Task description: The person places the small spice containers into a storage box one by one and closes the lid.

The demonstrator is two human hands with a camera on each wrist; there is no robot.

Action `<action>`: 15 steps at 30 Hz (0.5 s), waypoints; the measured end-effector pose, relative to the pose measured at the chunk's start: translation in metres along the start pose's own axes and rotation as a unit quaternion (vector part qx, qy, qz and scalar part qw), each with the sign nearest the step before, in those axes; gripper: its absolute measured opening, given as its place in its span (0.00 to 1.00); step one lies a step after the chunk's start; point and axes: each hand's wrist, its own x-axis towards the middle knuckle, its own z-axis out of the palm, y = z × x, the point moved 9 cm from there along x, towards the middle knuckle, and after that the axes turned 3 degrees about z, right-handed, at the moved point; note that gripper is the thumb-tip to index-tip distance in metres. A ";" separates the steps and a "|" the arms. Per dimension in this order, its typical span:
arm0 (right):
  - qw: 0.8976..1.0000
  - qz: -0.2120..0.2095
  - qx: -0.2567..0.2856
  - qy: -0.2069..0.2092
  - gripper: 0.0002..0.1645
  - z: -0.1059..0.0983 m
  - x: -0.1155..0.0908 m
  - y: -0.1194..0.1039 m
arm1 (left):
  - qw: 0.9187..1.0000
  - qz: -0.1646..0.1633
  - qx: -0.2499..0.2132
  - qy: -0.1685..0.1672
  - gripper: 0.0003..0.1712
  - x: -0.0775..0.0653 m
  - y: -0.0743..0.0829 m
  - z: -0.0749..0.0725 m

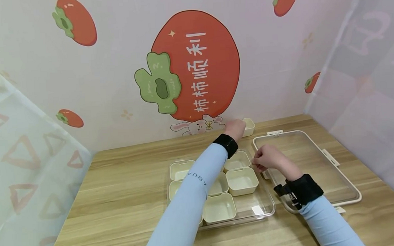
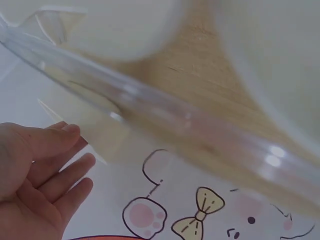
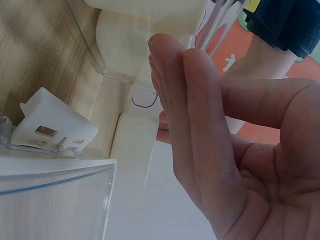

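Pinching the loose box beyond the clear tray with our left hand, we have our right hand relaxed, fingers empty; other boxes are in, the lid seemingly left to fit.

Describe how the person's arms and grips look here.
The left sleeve and right sleeve are light blue; the left carries dark lettering, apparently AQUA. The left wristband and right wristband are black. The left grip and right grip are gloveless.
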 end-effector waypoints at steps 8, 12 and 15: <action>1.000 -0.004 -0.008 0.000 0.11 0.000 -0.001 -0.002 | 1.000 0.008 -0.015 -0.003 0.15 0.003 -0.001 0.004; 1.000 -0.006 -0.009 -0.002 0.11 0.000 -0.002 -0.003 | 1.000 0.016 -0.011 0.002 0.14 0.004 -0.001 0.004; 1.000 -0.008 -0.001 -0.006 0.11 0.001 -0.001 -0.003 | 1.000 0.019 -0.011 0.006 0.14 0.004 -0.001 0.005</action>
